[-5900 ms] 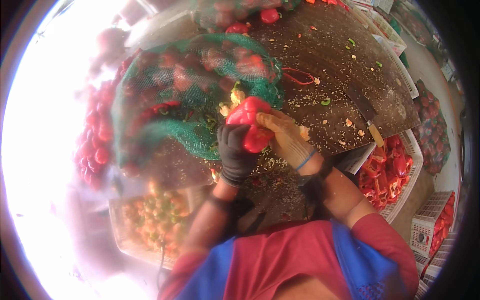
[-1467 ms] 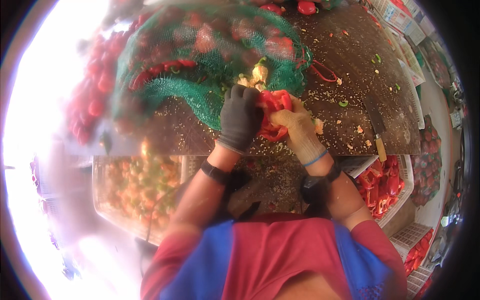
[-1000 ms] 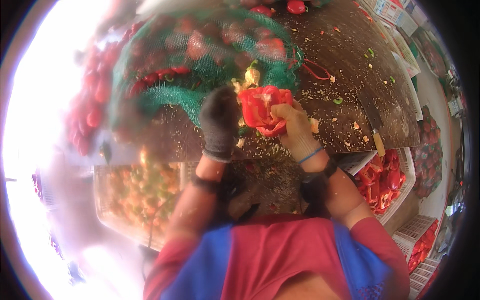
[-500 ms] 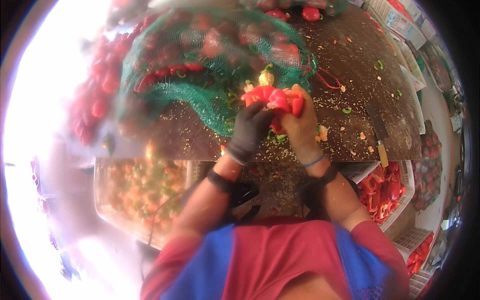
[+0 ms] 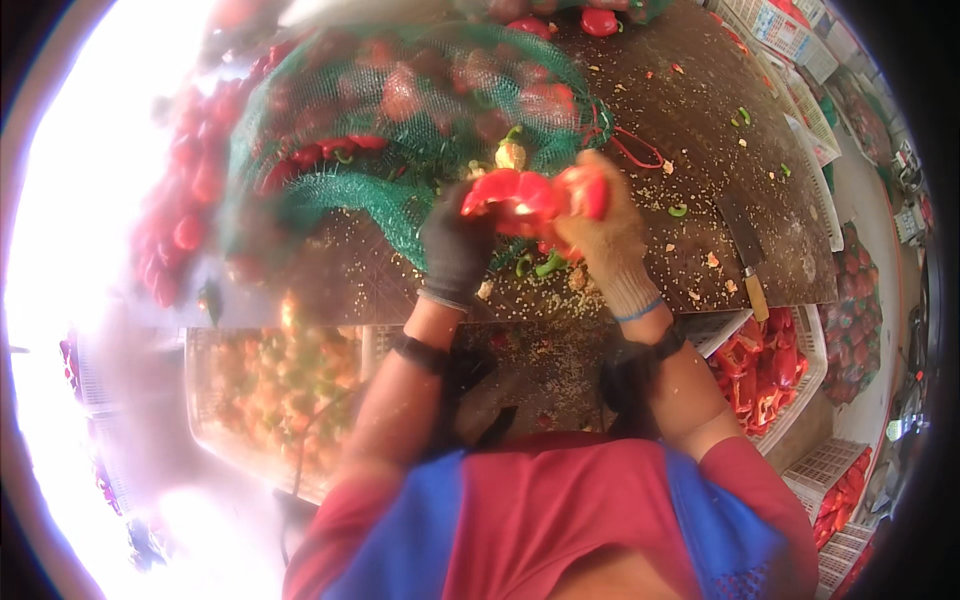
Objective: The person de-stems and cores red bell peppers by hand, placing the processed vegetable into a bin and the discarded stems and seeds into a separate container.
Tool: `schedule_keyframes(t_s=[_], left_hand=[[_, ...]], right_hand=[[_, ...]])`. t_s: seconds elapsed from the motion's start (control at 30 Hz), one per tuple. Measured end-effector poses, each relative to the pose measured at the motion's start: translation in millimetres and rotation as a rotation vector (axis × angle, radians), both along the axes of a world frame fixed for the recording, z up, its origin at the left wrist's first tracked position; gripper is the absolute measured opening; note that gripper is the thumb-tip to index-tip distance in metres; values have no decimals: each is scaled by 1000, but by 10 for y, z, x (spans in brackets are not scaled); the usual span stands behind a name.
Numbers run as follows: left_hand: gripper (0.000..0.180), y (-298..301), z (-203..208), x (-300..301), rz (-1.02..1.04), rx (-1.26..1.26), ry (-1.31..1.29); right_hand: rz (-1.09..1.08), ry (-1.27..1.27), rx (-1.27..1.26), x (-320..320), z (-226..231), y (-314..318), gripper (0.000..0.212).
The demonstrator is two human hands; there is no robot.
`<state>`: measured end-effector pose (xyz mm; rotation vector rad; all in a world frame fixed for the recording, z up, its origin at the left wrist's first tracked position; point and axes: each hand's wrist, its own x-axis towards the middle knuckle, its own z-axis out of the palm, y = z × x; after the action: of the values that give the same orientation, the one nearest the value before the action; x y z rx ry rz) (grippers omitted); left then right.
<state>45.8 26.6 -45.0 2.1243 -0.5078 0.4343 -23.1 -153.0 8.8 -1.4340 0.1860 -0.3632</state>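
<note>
Between my hands, above the brown table (image 5: pixel 690 265), a red bell pepper (image 5: pixel 520 195) is split open and pulled wide. My left hand (image 5: pixel 455 245), in a dark grey glove, grips its left side. In a tan glove, my right hand (image 5: pixel 605 225) holds the right part, somewhat blurred by motion. Just behind the pepper lies a pale seed core with a green stem (image 5: pixel 511 152). A green mesh bag (image 5: pixel 390 220) full of red peppers spreads over the far left of the table. Green stem bits (image 5: pixel 550 264) and seeds lie beneath my hands.
A knife (image 5: pixel 745 255) with a wooden handle lies at the right of the table. Below the front edge, a crate of red pepper pieces (image 5: pixel 760 375) stands right and a crate of pale cores (image 5: pixel 280 385) left. Glare whitens the far left.
My hands have drawn further apart, the left moving left, and the pepper between them is stretched wider. The whole view has shifted slightly.
</note>
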Motion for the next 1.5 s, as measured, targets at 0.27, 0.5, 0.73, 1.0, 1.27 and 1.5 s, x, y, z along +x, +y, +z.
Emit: schedule_keyframes(t_s=[0.27,0.5,0.73,1.0,1.27,1.5], left_hand=[[59,66,185,27,86,-75,-545],[47,-133,64,-38,120,-227,-290],[22,1,-3,-83,-327,-628,534],[76,-411,413,-336,-811,-440,802],[25,-307,187,-272,-784,-267,544],[29,-29,-413,-32,-750,-159,430]], right_hand=[[-269,-557,-846,106,-194,7,58],[-57,-276,-408,109,-197,-31,78],[257,-62,260,117,-191,-76,91],[141,50,102,-202,-447,-543,65],[-424,-81,-946,-1741,-358,-2120,30],[-691,486,-491,-2947,921,-2494,78]])
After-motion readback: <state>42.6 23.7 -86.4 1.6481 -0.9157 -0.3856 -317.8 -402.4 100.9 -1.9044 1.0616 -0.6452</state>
